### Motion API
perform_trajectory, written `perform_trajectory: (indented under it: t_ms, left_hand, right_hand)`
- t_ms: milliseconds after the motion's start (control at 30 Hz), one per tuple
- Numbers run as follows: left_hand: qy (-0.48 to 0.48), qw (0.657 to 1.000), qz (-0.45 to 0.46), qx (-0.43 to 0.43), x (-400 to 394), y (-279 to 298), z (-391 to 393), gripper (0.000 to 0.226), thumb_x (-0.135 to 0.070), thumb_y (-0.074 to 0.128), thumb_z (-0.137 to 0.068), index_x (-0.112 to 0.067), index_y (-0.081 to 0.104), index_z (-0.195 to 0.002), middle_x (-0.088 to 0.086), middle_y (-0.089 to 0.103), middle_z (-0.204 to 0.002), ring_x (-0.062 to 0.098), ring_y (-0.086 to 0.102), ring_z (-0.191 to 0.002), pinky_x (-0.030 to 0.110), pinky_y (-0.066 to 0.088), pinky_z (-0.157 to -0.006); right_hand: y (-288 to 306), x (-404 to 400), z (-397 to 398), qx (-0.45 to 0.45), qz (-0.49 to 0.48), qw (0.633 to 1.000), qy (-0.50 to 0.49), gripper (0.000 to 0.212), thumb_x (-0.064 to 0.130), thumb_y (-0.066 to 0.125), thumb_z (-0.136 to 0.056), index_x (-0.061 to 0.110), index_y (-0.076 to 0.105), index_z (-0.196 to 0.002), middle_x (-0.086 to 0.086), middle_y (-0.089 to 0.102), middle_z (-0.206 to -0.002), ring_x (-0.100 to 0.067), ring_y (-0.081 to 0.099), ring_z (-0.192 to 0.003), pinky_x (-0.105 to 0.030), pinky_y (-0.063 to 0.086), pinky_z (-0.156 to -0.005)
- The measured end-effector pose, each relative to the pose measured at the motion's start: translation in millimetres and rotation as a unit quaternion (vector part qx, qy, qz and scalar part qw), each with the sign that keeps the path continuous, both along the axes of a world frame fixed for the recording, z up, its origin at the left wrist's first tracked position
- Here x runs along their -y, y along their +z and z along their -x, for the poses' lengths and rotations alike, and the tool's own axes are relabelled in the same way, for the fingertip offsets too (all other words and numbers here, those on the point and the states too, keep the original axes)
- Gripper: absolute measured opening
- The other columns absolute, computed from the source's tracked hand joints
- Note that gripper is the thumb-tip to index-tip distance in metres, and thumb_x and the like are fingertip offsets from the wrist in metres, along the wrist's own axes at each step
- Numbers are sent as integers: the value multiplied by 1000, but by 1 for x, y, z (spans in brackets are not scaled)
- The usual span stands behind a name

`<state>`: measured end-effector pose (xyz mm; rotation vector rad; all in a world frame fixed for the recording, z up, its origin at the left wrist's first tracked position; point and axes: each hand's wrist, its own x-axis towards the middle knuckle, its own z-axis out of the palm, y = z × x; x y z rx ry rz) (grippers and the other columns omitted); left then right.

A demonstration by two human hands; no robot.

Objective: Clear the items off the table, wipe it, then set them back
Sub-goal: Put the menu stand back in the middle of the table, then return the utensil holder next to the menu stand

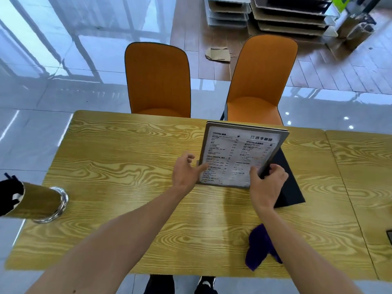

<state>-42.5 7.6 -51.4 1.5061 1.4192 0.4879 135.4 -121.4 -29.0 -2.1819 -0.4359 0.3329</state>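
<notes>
A framed menu stand (pixel 237 151) stands upright on the wood-grain table (pixel 118 158), right of centre, with a dark base panel (pixel 290 187) behind it. My right hand (pixel 268 183) grips the stand's lower right edge. My left hand (pixel 187 169) rests with spread fingers against its lower left edge. A purple cloth (pixel 259 249) lies crumpled on the table near the front edge, under my right forearm. A glass tumbler (pixel 42 203) holding dark items sits at the table's left edge.
Two orange chairs (pixel 158 81) (pixel 261 81) are pushed in at the far side. A second table (pixel 364 166) adjoins on the right, with a dark object (pixel 389 236) at the frame edge. Stacked trays (pixel 288 15) stand on the floor beyond.
</notes>
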Motion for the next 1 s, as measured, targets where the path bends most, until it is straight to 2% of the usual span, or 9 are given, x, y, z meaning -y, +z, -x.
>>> perform_trajectory:
  t_ms: [67,200,333,467,600,700,833,933,1000]
  left_hand:
    - [25,999,18,-14,4,-9,28,46,-45,83,-80,-21,57,-109,5,61,-115,23,60,-105,44,54,-89]
    - [105,993,37,-33,12,-21,101,50,-46,82,-79,-19,60,-115,4,62,-115,21,62,-107,39,54,-90]
    - [213,976,41,-32,17,-25,180,64,-45,82,-79,-13,57,-130,4,60,-126,19,58,-119,34,50,-96]
    - [335,941,43,-39,20,-25,251,75,-51,81,-78,-12,53,-135,3,55,-130,18,55,-119,28,43,-91]
    - [467,883,52,-1,25,-25,309,71,-48,84,-76,-12,48,-126,2,54,-124,20,56,-113,29,40,-83]
    - [536,842,44,26,21,-28,349,86,-45,90,-65,-19,38,-128,3,54,-124,24,60,-111,39,50,-83]
    - [531,845,25,65,8,-30,394,131,-54,94,-50,-39,13,-153,3,35,-157,20,42,-141,46,45,-109]
    - [495,867,6,61,-3,-29,416,136,-48,95,-55,-38,7,-158,-2,23,-166,20,31,-149,47,37,-117]
    - [470,879,-4,82,-9,-26,423,126,-39,95,-60,-33,16,-158,-13,33,-159,14,38,-143,41,40,-114]
  right_hand:
    - [1,-1,38,-2,14,999,47,49,38,71,-91,13,46,-125,0,42,-119,-18,53,-95,-32,46,-77]
    - [-6,-39,108,-26,48,956,288,56,45,70,-91,16,47,-133,0,49,-110,-10,53,-84,-26,48,-69]
    - [-4,-103,177,-47,76,878,470,82,52,75,-84,22,39,-151,0,47,-139,-16,51,-122,-40,50,-99]
    - [2,-155,249,-34,59,797,600,89,49,77,-84,22,33,-156,0,39,-155,-15,38,-140,-27,33,-108]
    - [-1,-192,319,-60,59,747,659,97,46,81,-82,22,26,-159,-2,32,-161,-17,31,-146,-30,29,-113]
    - [-9,-212,364,-80,77,720,685,102,42,83,-81,22,22,-160,-5,29,-163,-21,31,-148,-37,31,-118]
    - [-16,-226,411,-103,91,676,724,104,38,83,-81,25,18,-161,-1,25,-166,-23,32,-149,-49,35,-118]
    - [-15,-229,436,-153,97,646,741,101,30,82,-83,28,18,-161,0,28,-165,-19,34,-147,-47,36,-117]
    - [-14,-231,449,-181,83,633,748,98,28,83,-81,27,24,-160,5,38,-159,-4,44,-137,-37,40,-114]
